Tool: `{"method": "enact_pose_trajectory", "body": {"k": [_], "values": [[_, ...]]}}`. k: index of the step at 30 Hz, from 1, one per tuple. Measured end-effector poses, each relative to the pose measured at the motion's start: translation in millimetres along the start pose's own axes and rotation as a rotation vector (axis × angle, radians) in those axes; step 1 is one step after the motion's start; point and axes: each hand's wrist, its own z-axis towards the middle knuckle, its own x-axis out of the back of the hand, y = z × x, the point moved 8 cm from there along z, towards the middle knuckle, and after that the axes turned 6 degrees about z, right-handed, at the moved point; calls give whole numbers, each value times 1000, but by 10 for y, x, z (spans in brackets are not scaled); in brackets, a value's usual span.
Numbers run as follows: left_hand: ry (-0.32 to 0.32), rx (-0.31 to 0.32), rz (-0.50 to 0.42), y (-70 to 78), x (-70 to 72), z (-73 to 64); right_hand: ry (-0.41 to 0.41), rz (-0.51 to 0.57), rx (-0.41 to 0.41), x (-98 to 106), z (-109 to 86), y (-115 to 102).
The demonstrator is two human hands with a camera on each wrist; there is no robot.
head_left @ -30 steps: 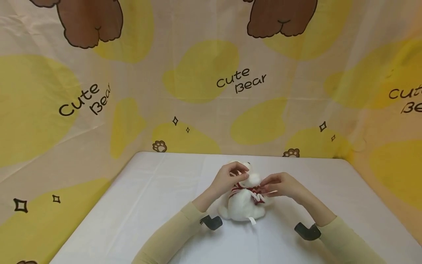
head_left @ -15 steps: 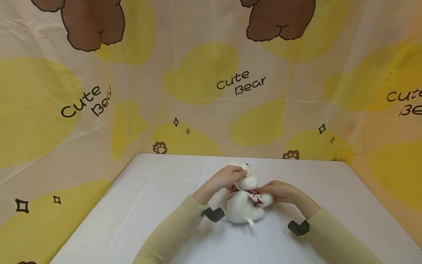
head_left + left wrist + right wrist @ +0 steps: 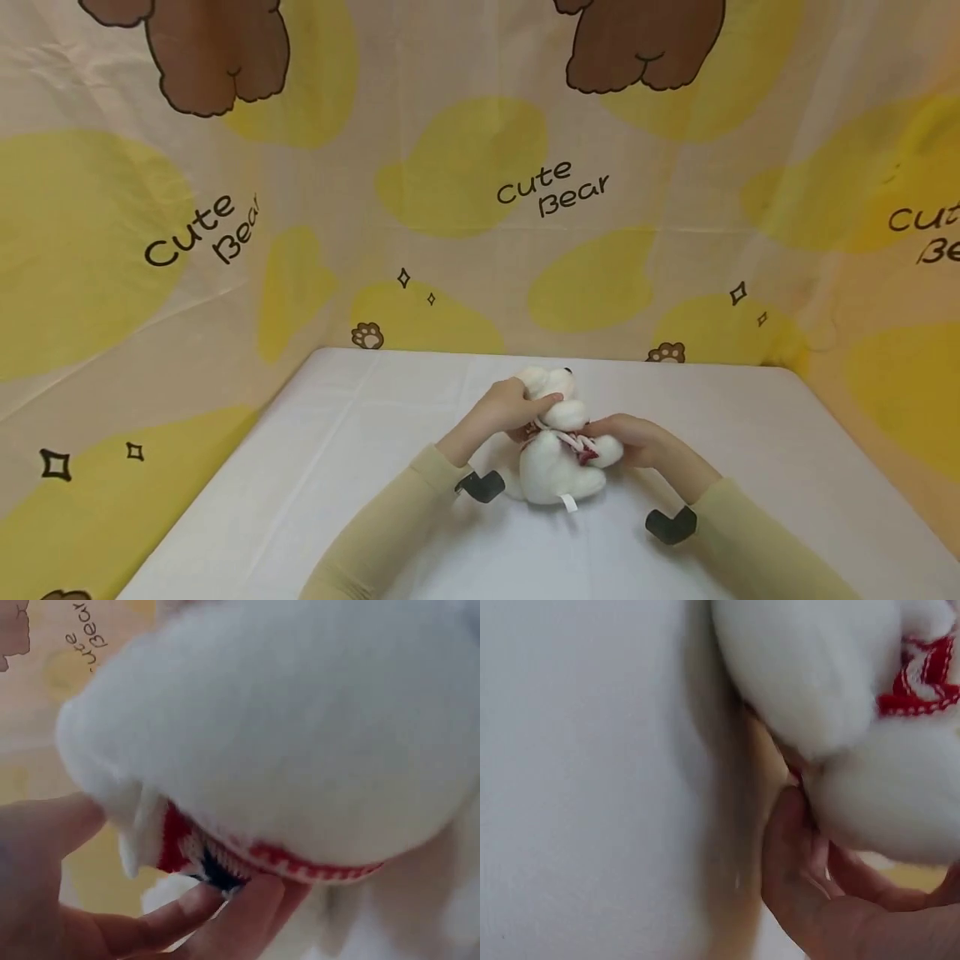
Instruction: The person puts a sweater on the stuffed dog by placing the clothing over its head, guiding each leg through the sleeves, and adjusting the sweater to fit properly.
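A white plush toy (image 3: 551, 471) with a red-and-white knitted scarf (image 3: 582, 450) sits on the table, its head leaning back toward the far side. My left hand (image 3: 510, 408) grips it at the neck, thumb against the head. In the left wrist view, fingers (image 3: 255, 907) press under the red, white and navy knit (image 3: 214, 859). My right hand (image 3: 637, 437) is behind the toy's right-side arm. In the right wrist view, its fingertips (image 3: 787, 817) pinch a small red bit of scarf beside the white limb (image 3: 889, 795); much of that grip is hidden.
The white table (image 3: 337, 467) extends around the toy. A cloth backdrop (image 3: 457, 167) with bear prints and yellow patches stands at the back and sides. Black wrist mounts (image 3: 671, 525) sit below both sleeves. A white tag (image 3: 569, 503) sticks out under the toy.
My right hand has moved down and inward, from the front of the scarf to behind the toy's arm. The left hand has shifted lower from the head to the neck, uncovering more of the head.
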Motion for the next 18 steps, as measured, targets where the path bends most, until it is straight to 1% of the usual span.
{"method": "enact_pose_trajectory", "body": {"k": [2,3,5,7,10,12,15,18], "values": [[-14,-5,-102,-6,-3,10,72,-11,43,23,-37,-61],[-10,-16,-138,4,7,12,118,-33,75,43,-62,-104],[24,-47,-187,51,43,13,243,-93,134,108,-115,-197],[76,-69,-188,98,86,8,360,-169,181,159,-170,-282],[166,-82,-158,148,130,-9,501,-268,232,203,-237,-367],[208,-90,-151,162,130,-9,556,-311,268,210,-271,-402],[253,-122,-156,172,114,-4,610,-341,316,204,-306,-431],[282,-183,-195,169,99,-2,640,-365,353,193,-341,-443]]}}
